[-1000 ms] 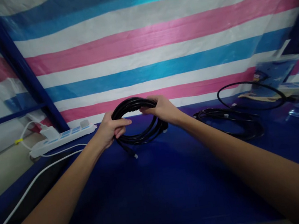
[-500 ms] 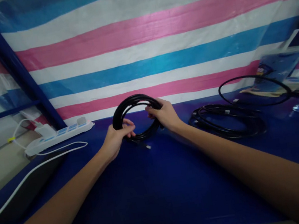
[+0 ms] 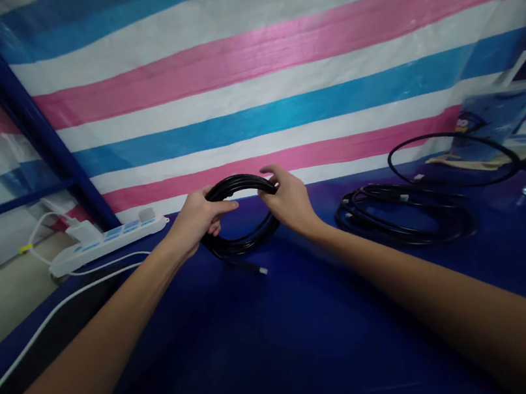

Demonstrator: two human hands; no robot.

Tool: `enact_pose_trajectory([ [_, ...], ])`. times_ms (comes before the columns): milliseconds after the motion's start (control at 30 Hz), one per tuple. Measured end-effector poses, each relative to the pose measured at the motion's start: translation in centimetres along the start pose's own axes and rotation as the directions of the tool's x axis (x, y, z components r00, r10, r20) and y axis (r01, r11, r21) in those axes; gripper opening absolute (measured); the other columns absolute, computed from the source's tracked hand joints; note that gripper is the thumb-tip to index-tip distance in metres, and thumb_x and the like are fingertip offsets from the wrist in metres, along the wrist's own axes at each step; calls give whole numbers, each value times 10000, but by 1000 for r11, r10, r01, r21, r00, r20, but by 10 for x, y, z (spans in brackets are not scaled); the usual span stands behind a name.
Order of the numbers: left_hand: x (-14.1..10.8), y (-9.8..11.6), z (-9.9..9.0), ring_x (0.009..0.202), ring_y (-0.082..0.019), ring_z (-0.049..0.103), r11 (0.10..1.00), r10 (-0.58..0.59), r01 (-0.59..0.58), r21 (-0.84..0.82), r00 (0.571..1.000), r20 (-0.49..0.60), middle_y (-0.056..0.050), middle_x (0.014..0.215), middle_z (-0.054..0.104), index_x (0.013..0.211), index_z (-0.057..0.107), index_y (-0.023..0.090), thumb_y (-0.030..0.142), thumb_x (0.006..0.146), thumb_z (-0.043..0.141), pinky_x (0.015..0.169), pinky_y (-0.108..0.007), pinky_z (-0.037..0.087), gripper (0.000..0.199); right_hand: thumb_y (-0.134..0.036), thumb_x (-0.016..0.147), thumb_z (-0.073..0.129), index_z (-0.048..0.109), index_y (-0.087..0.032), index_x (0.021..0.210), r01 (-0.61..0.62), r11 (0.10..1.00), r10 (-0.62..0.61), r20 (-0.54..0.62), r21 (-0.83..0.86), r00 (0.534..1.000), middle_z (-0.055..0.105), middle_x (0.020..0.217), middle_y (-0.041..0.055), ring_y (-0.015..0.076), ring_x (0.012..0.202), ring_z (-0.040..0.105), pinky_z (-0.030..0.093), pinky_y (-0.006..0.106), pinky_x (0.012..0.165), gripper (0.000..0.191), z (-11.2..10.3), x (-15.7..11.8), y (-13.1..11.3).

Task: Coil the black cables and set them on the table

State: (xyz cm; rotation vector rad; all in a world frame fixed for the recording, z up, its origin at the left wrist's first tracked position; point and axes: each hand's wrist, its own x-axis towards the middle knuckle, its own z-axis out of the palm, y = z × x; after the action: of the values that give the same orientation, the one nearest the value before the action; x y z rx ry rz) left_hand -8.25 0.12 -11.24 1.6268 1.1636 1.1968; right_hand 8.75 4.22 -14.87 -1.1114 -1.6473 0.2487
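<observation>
A coiled black cable (image 3: 245,246) is held up over the blue table, its loops bundled into a ring. My left hand (image 3: 200,219) grips the ring's left side, thumb laid across the loops and fingers curled behind. On the opposite side my right hand (image 3: 288,200) has its thumb and fingers around the upper right of the coil, with the index finger raised off it. A cable end with a light metal plug (image 3: 263,271) hangs below the ring, pointing right.
Further right lies a looser pile of black cable (image 3: 408,241) on the blue table (image 3: 286,351). Behind it are a blue printed packet (image 3: 493,116) and clear plastic. At left stand a white power strip (image 3: 111,240) and a white cord (image 3: 57,309). A striped sheet (image 3: 279,109) hangs behind.
My left hand has slid up along the coil, and its thumb now lies across it. My right index finger has lifted. The coil sits slightly lower, with the plug end more exposed.
</observation>
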Motion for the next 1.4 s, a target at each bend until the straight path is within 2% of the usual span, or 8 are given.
enact_pose_trajectory([
  [100, -9, -14, 1, 305, -53, 275, 990, -38, 49, -135, 996, 77, 84, 357, 280, 618, 515, 186, 221, 690, 672, 421, -250, 331, 177, -292, 658, 643, 469, -171, 1166, -326, 892, 308, 108, 312, 945, 565, 1012, 105, 194, 829, 545, 401, 304, 669, 550, 4, -9, 3],
  [233, -15, -18, -4, 293, -45, 223, 948, -51, 107, -300, 981, 190, 92, 343, 238, 531, 403, 192, 203, 724, 646, 430, -246, 313, 310, -323, 704, 604, 543, -139, 781, -459, 745, 270, 411, 485, 871, 574, 742, 66, 147, 676, 554, 437, 296, 649, 208, 7, -13, -1],
  [567, -16, -17, -15, 306, -53, 207, 873, -33, 189, -450, 942, 333, 64, 336, 222, 485, 438, 186, 490, 753, 593, 411, -248, 274, 434, -259, 734, 597, 519, -157, 747, -324, 803, 101, 420, 500, 902, 563, 684, 32, 131, 642, 550, 443, 284, 637, 129, 6, 0, -3],
  [800, -9, -12, -2, 349, -64, 311, 834, -80, 132, -536, 990, 120, 38, 456, 372, 605, 437, 187, 577, 850, 396, 381, -224, 238, 463, -171, 778, 477, 443, -183, 788, -137, 955, 80, 215, 264, 973, 543, 641, 15, 112, 520, 538, 414, 259, 524, 36, 0, 3, -3],
  [900, -3, -13, 0, 385, -77, 432, 893, -192, 142, -428, 979, -74, 2, 544, 490, 637, 478, 174, 591, 829, 436, 387, -227, 310, 461, -126, 746, 468, 460, -185, 841, -89, 987, 70, 139, 136, 988, 583, 710, 38, 139, 587, 555, 390, 267, 535, 112, 0, 4, -3],
  [1033, 1, -19, -5, 437, -145, 558, 987, -73, 30, -157, 959, -275, -35, 611, 569, 759, 538, 167, 600, 772, 532, 419, -259, 414, 433, -101, 715, 496, 484, -184, 873, -33, 998, 28, 106, 45, 994, 599, 791, 61, 181, 713, 559, 372, 279, 574, 179, -3, 6, -4],
  [1200, -6, -13, -13, 414, -165, 566, 999, -4, 14, 50, 984, -180, -74, 556, 598, 756, 552, 153, 578, 805, 496, 408, -253, 414, 432, -63, 700, 456, 485, -176, 849, 69, 997, -64, 105, -43, 992, 587, 771, 59, 171, 681, 521, 321, 283, 575, 189, -5, 9, -13],
  [1400, -28, 0, -3, 524, -156, 591, 994, 79, -71, -79, 992, 102, -68, 643, 639, 983, 569, 128, 643, 763, 489, 470, -235, 430, 565, -14, 645, 392, 467, -141, 945, 190, 939, -194, 13, -287, 981, 511, 685, 41, 141, 583, 413, 218, 280, 552, 334, 0, 6, -30],
])
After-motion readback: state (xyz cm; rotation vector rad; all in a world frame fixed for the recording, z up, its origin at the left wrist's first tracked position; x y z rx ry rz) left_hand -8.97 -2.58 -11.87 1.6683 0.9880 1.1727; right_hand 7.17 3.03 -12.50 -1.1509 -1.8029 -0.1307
